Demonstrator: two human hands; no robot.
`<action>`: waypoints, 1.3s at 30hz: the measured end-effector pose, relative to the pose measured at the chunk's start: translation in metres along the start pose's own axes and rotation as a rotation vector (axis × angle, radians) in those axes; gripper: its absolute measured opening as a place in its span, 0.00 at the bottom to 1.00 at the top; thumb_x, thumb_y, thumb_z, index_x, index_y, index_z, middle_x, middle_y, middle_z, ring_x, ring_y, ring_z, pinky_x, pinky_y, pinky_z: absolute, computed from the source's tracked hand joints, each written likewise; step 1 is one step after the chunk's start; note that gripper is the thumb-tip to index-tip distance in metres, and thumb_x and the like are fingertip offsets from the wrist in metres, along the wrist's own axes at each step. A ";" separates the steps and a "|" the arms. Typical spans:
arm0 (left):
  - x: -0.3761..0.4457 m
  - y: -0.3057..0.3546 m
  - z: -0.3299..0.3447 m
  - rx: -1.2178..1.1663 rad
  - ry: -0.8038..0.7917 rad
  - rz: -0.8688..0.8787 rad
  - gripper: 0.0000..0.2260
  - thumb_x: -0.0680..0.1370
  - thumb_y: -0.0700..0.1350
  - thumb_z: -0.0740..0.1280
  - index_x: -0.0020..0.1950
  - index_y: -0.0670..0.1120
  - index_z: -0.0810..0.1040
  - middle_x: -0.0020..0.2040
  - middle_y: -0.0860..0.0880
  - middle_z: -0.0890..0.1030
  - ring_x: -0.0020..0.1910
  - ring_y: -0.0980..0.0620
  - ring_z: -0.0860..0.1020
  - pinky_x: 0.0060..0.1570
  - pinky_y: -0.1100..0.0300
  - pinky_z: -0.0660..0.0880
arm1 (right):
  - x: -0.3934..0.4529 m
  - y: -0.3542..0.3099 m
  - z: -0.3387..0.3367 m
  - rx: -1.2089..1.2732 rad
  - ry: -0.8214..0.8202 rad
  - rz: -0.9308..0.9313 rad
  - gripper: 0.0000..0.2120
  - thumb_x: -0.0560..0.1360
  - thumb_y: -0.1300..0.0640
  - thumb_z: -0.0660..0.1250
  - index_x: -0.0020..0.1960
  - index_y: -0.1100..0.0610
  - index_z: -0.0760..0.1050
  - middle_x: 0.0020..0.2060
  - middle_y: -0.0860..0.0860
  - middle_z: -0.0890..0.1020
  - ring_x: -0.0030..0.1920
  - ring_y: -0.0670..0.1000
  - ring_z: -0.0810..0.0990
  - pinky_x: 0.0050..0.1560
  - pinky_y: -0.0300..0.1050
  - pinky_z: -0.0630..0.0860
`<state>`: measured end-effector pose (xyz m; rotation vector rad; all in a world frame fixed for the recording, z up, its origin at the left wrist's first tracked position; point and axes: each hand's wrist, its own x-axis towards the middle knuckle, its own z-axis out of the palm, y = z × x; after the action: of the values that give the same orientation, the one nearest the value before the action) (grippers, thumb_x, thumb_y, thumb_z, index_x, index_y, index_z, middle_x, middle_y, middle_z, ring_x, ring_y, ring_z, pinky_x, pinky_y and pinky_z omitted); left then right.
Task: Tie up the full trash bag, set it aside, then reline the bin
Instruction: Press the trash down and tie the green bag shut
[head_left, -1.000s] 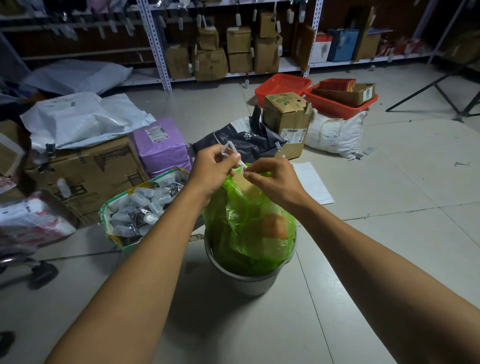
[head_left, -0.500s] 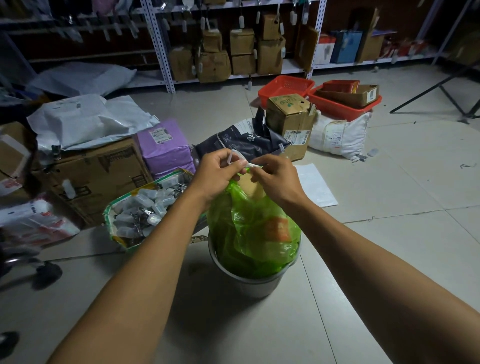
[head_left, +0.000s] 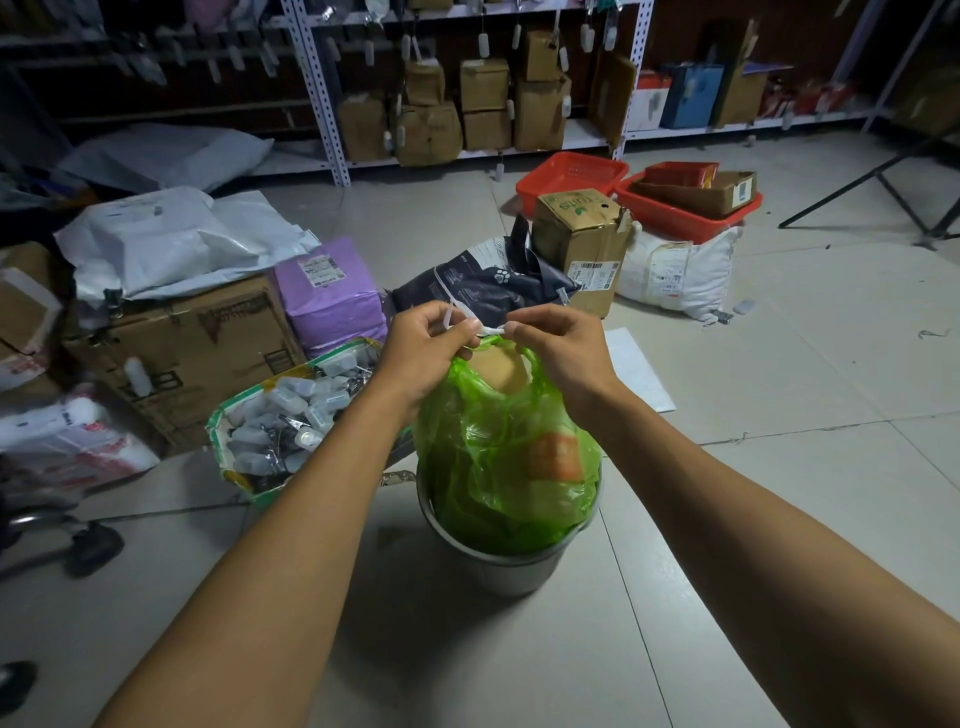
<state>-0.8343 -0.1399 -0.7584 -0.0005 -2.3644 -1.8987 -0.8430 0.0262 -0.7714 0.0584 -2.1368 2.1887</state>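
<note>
Tiled storeroom floor, green trash bag (head_left: 506, 457) in bin (head_left: 498, 569), left hand (head_left: 428, 351) and right hand (head_left: 558, 348) grips pinching white tie (head_left: 462, 314)

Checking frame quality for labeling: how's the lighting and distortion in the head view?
Head view: dim room with dark vignetted corners; wide-angle bending curves the shelf uprights; left hand, right hand and green bag are lit and sharp; the white tie stays readable.

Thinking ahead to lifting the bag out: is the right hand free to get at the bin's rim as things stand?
Probably not yet: the right hand pinches the white tie above the green bag; the bin's rim itself lies unobstructed.
</note>
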 end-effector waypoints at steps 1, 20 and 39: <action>0.000 0.000 0.000 -0.004 0.002 -0.004 0.05 0.78 0.42 0.69 0.42 0.48 0.80 0.38 0.47 0.83 0.37 0.52 0.80 0.45 0.57 0.78 | 0.000 0.000 0.001 0.001 0.003 -0.002 0.06 0.71 0.64 0.74 0.48 0.61 0.83 0.40 0.52 0.85 0.39 0.43 0.83 0.43 0.35 0.78; 0.001 -0.008 -0.002 -0.324 0.284 -0.198 0.15 0.80 0.41 0.63 0.33 0.44 0.74 0.38 0.45 0.82 0.36 0.51 0.80 0.38 0.61 0.77 | 0.014 0.032 -0.030 -0.242 0.209 0.068 0.09 0.74 0.59 0.70 0.35 0.52 0.78 0.35 0.49 0.84 0.37 0.48 0.79 0.45 0.49 0.76; -0.009 -0.041 -0.037 -0.257 0.584 -0.261 0.20 0.75 0.39 0.63 0.22 0.48 0.76 0.31 0.49 0.81 0.33 0.52 0.77 0.41 0.54 0.76 | 0.008 0.052 -0.060 -0.314 0.390 0.232 0.09 0.78 0.55 0.62 0.41 0.55 0.77 0.36 0.49 0.84 0.40 0.53 0.84 0.50 0.59 0.81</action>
<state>-0.8247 -0.1843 -0.7907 0.7621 -1.7904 -1.9442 -0.8532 0.0852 -0.8243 -0.6097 -2.3024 1.7429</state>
